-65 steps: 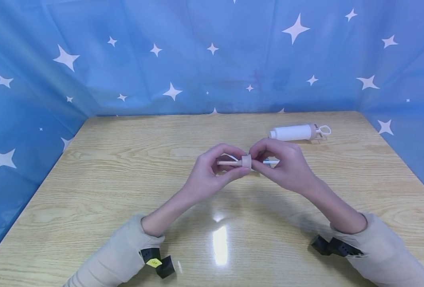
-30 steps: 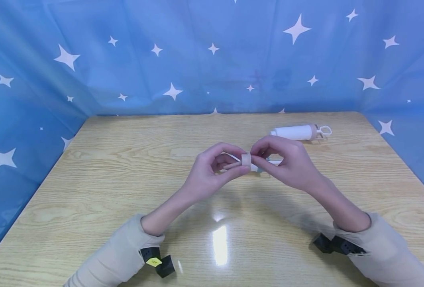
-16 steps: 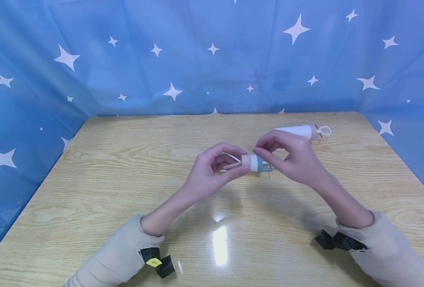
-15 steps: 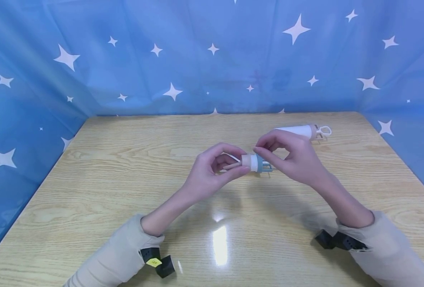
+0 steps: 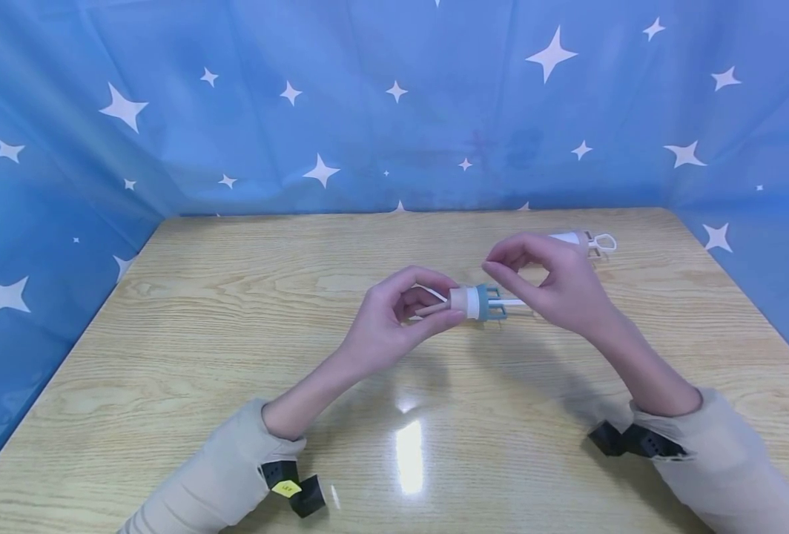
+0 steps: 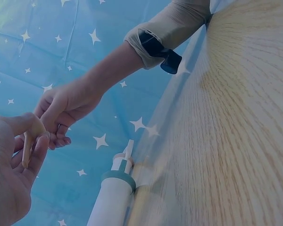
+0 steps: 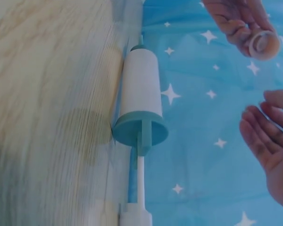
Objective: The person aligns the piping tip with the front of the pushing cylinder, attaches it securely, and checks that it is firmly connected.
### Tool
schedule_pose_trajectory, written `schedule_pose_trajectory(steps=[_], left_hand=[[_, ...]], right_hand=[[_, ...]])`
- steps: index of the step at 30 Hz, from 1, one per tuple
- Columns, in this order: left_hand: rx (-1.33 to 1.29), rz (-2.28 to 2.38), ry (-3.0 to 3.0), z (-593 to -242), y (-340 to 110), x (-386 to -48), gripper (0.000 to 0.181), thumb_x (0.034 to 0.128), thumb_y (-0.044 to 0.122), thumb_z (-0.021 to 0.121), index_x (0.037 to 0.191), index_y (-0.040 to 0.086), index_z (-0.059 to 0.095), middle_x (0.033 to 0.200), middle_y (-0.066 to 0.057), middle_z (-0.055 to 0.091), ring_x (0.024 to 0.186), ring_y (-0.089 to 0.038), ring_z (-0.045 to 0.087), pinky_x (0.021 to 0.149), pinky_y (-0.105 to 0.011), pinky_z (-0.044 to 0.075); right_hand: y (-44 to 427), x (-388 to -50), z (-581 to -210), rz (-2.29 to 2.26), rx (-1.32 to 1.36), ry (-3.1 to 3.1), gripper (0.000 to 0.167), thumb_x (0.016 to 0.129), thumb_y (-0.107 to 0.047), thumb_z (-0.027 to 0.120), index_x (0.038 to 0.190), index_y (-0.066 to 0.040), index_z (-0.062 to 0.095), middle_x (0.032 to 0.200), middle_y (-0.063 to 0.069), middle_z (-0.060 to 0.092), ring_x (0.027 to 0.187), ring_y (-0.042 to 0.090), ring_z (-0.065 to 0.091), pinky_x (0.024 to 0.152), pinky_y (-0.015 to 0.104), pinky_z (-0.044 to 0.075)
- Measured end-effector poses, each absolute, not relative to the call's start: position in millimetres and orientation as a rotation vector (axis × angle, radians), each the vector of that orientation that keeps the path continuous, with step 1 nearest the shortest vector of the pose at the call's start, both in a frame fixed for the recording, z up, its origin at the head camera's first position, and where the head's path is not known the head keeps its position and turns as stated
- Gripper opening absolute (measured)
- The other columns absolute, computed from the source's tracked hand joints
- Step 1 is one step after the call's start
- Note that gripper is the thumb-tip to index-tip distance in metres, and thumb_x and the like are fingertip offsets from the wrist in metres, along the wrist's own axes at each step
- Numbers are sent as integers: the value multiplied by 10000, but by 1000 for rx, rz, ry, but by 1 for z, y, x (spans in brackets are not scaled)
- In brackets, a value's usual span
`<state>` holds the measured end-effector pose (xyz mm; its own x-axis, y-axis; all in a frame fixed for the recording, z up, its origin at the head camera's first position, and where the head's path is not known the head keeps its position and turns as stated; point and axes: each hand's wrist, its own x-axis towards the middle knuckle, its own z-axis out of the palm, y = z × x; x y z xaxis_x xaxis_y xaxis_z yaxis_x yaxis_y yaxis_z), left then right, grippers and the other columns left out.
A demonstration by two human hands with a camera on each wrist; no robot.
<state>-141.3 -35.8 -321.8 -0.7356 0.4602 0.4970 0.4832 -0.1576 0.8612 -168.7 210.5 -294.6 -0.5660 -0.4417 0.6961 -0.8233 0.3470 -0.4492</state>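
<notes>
My left hand (image 5: 397,315) pinches a small beige nozzle (image 5: 457,299) with a wide hollow cap and a thin spout pointing left. The right wrist view looks into the cap's round mouth. My right hand (image 5: 555,285) is held apart to the right with nothing in its fingers, thumb and forefinger close together. Beyond the hands on the table lies a white syringe-like tube (image 7: 140,84) with a teal flange (image 5: 484,302) and white plunger rod; my left hand partly hides it in the head view.
A second white tube with a beige collar (image 5: 583,243) and white loop handle (image 5: 604,242) lies farther back, partly behind my right hand. The wood table (image 5: 234,311) meets a blue star-printed curtain (image 5: 394,133) at its far edge.
My right hand has moved off the nozzle, rightward and slightly back, uncovering the teal-flanged tube. The nozzle's spout has tilted downward a little in my left hand, which has stayed put.
</notes>
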Motion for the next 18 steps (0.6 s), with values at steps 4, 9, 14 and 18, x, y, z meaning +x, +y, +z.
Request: schedule_pose_trajectory(steps=[4, 9, 14, 18], left_hand=[[-1126, -2089, -2039, -321, -36, -141, 282, 892, -62, 730, 1155, -16, 642, 1113, -110, 661, 914, -206, 708, 828, -393, 611], [-1113, -2086, -2046, -320, -35, -141, 280, 890, -54, 737, 1152, -12, 646, 1115, -105, 663, 912, -201, 708, 834, -390, 610], [-1098, -2086, -2055, -320, -36, -141, 281, 889, -45, 743, 1151, -8, 650, 1116, -98, 669, 907, -200, 709, 835, -388, 609], [-1090, -2085, -2065, -319, -36, -141, 278, 892, -38, 743, 1152, -3, 652, 1121, -89, 672, 913, -198, 710, 833, -385, 609]], right_hand=[[214, -172, -296, 1091, 1076, -2180, 234, 785, 164, 756, 965, 20, 712, 878, 54, 719, 759, 52, 644, 739, 139, 542], [220, -178, -297, 1041, 1025, -2184, 210, 791, 142, 754, 948, 5, 725, 861, 43, 728, 764, 8, 648, 756, 115, 529], [228, -184, -300, 1037, 982, -2188, 220, 782, 151, 758, 943, 5, 724, 849, 56, 726, 769, -5, 643, 761, 110, 521], [233, -187, -301, 1048, 951, -2205, 195, 802, 138, 757, 950, 18, 719, 834, 68, 726, 763, 2, 640, 757, 115, 515]])
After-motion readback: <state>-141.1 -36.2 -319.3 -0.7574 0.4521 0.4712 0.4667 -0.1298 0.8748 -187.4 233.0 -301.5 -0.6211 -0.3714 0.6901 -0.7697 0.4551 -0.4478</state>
